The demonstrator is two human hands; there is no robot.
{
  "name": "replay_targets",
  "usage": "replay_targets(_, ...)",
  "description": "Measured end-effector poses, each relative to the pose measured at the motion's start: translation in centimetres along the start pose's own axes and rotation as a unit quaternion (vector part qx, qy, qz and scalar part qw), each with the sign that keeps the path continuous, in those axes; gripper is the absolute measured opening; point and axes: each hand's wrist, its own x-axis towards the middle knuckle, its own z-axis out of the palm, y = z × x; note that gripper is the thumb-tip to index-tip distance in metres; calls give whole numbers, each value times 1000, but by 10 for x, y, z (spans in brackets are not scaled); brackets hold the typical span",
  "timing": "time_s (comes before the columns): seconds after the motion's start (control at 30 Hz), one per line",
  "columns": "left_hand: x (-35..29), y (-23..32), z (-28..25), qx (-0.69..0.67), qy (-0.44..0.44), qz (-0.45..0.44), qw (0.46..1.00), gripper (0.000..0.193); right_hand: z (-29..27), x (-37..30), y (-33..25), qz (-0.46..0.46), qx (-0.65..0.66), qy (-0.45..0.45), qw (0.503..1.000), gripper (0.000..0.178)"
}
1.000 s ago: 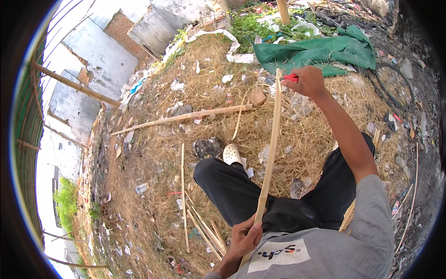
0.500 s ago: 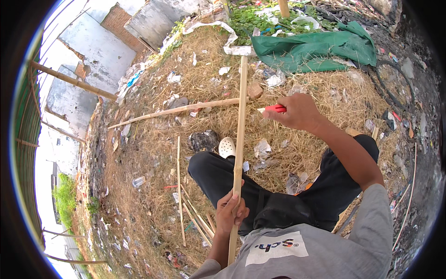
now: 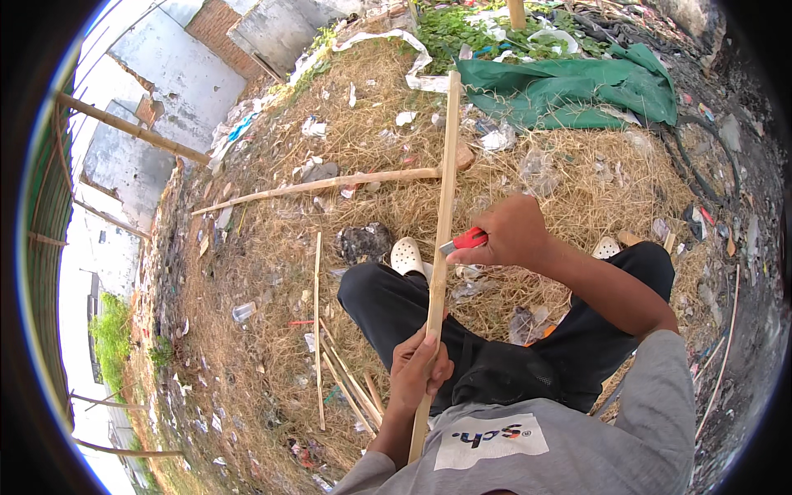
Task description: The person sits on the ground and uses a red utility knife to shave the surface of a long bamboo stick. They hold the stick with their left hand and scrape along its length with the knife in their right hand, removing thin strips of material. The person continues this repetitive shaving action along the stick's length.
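A long pale bamboo strip (image 3: 448, 181) runs from my torso outward, its far end near the green sheet. My left hand (image 3: 419, 367) is wrapped round its lower part, above my left thigh. My right hand (image 3: 513, 233) is closed on a red-handled utility knife (image 3: 469, 240). The knife's metal tip meets the right edge of the strip, around its middle. My right fingers hide the rear of the handle.
A thin pole (image 3: 322, 187) lies across the dry grass beyond my feet. Several narrow strips (image 3: 351, 384) rest left of my thigh, near a dark stone (image 3: 365, 244). A crumpled green sheet (image 3: 569, 87) lies at the far right. Litter dots the ground.
My right hand has come nearer and slightly left, bringing the knife against the strip. The strip's far end has shifted right and farther out; my left hand still grips it.
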Motion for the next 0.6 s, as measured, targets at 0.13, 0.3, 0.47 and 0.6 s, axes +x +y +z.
replay_targets(0.13,-5,-2,3,-37,-11,-31,999,45,-5,5,8,31,8,10,999,69)
replay_targets(0.3,2,-3,0,-6,-2,6,1000,44,-2,-15,-27,-28,20,-48,998,70)
replay_targets(0.47,-3,-1,7,53,12,6,999,45,4,-3,5,-61,-23,14,998,72)
replay_targets(0.6,-1,-1,11,52,12,0,999,48,2,11,21,-26,-55,25,998,72)
